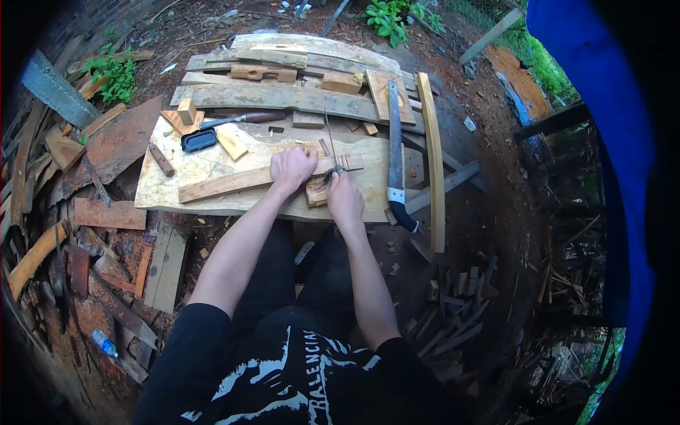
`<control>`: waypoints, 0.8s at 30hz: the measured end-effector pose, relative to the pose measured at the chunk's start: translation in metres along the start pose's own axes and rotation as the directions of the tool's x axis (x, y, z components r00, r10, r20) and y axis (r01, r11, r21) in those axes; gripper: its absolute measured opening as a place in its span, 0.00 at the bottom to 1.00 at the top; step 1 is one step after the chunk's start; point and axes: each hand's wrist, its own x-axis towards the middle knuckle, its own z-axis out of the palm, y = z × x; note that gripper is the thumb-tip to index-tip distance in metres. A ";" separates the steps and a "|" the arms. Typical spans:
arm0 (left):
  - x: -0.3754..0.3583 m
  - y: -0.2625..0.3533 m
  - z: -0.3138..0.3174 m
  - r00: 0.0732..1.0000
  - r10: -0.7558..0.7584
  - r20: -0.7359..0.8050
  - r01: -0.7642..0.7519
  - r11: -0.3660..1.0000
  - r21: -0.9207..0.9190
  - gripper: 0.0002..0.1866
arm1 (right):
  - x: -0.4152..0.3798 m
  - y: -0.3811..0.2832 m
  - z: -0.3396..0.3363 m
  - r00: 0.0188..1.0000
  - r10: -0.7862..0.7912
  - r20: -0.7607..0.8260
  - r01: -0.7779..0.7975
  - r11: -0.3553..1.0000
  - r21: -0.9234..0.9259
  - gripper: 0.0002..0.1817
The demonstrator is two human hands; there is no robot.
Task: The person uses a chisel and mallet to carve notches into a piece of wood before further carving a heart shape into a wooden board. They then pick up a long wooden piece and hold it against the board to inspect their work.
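The strip [234, 183] lies aslant on the bench [157, 195] at mid-frame, its right end slotted, its left end stopping short of the bench's left edge. The near edge runs just below it, with both forearms crossing over. The left hand [294, 166] is folded over the strip, fingertips hidden. The right hand [346, 198] is curled tight round a dark tool [334, 171] at the slots, close to a block [316, 198].

To the right, a saw [394, 134] hems things in, its handle jutting past the near edge; beyond it a slat [430, 156] overhangs too. Above the strip sit a chisel [248, 117] and a black tray [199, 139], then boards [276, 100]. Offcuts [460, 290] litter the ground at lower right.
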 end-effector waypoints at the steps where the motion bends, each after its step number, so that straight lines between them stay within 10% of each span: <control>1: 0.000 0.001 0.000 1.000 -0.020 -0.004 0.020 1.000 -0.009 0.29 | 0.001 0.001 0.001 1.000 0.002 -0.013 -0.002 1.000 -0.006 0.19; 9: 0.001 0.002 0.001 1.000 -0.001 -0.004 0.001 1.000 -0.018 0.29 | -0.105 0.034 -0.033 0.985 0.069 0.155 -0.057 0.995 -0.080 0.16; 24: 0.002 0.000 0.000 0.999 0.004 0.043 -0.004 1.000 0.000 0.28 | -0.031 0.016 0.001 0.999 0.035 0.034 -0.036 0.999 0.037 0.18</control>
